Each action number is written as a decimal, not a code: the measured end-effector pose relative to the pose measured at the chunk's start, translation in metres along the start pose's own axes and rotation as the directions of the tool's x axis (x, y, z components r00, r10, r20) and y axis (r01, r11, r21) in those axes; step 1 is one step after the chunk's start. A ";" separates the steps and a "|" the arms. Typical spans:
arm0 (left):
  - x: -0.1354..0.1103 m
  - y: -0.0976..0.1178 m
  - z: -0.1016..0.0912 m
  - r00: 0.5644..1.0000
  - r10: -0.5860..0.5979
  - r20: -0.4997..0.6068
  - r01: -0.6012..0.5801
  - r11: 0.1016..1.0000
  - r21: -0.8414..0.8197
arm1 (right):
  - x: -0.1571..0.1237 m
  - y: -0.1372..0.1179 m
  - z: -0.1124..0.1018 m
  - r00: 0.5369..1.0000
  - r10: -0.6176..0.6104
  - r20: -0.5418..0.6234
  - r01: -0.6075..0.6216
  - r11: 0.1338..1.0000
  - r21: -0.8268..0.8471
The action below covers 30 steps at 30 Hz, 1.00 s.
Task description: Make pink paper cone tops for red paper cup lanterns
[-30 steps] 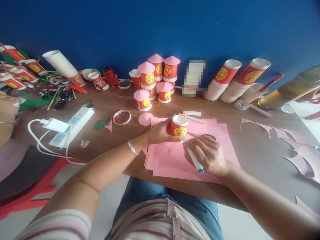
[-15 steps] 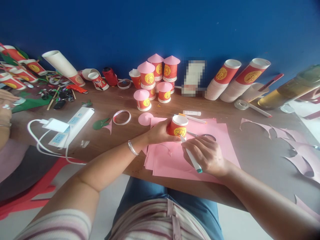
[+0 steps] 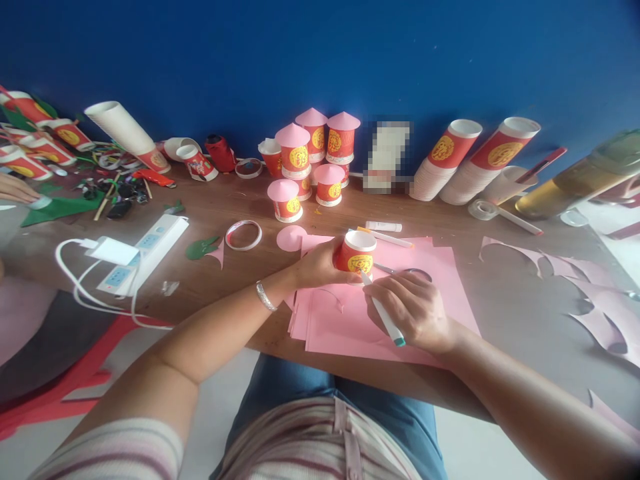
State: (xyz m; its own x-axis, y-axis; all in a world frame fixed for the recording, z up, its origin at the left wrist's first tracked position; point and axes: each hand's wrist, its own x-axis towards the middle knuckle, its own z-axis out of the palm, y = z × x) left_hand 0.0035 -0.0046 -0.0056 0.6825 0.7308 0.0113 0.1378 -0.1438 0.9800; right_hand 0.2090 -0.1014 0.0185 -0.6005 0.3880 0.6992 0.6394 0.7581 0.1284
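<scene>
My left hand (image 3: 323, 264) is closed around a red paper cup (image 3: 354, 255) with a yellow round print, holding it over the pink paper sheets (image 3: 360, 325). In my right hand (image 3: 411, 308) is a white marker (image 3: 388, 323) with a green end; its tip points at the yellow print, and whether it touches I cannot tell. Scissors (image 3: 419, 274) lie on the sheets, partly hidden behind my right hand. Just behind the cup rest an orange-and-white marker (image 3: 390, 239) and a white stick-like tube (image 3: 383, 226).
Behind stand several cups with pink cone tops (image 3: 293, 135). Stacked paper cups (image 3: 450, 160) lean by the blue wall, near a bottle (image 3: 560, 183). Paper offcuts (image 3: 597, 325) lie right. Leftward are a tape ring (image 3: 243, 235), a power strip (image 3: 150, 250) and another person's hand (image 3: 20, 192).
The other person's hand at the far left has shifted back over the green piece. My hands, the cup and the marker have hardly moved.
</scene>
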 end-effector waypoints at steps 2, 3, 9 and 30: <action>0.000 0.001 0.000 1.000 0.001 0.007 -0.001 1.000 -0.009 | 0.000 0.000 0.001 1.000 -0.001 -0.001 0.001 1.000 -0.002; 0.000 0.001 0.000 1.000 0.000 0.007 0.000 1.000 -0.010 | 0.000 0.000 0.001 1.000 0.001 0.000 -0.001 1.000 -0.006; 0.000 0.001 0.000 1.000 -0.006 0.008 0.006 1.000 -0.030 | -0.001 0.001 0.000 1.000 0.002 -0.005 -0.002 1.000 -0.001; 0.001 0.009 -0.008 0.998 0.002 0.057 0.023 0.901 -0.433 | -0.022 0.020 0.031 0.825 0.564 0.028 -0.562 0.815 0.142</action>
State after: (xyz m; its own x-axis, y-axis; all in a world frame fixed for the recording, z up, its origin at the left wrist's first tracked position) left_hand -0.0006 0.0004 0.0052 0.7228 0.6910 0.0020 -0.1714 0.1765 0.9693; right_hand 0.2203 -0.0786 -0.0165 -0.1482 0.7625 0.6298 0.7905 0.4740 -0.3879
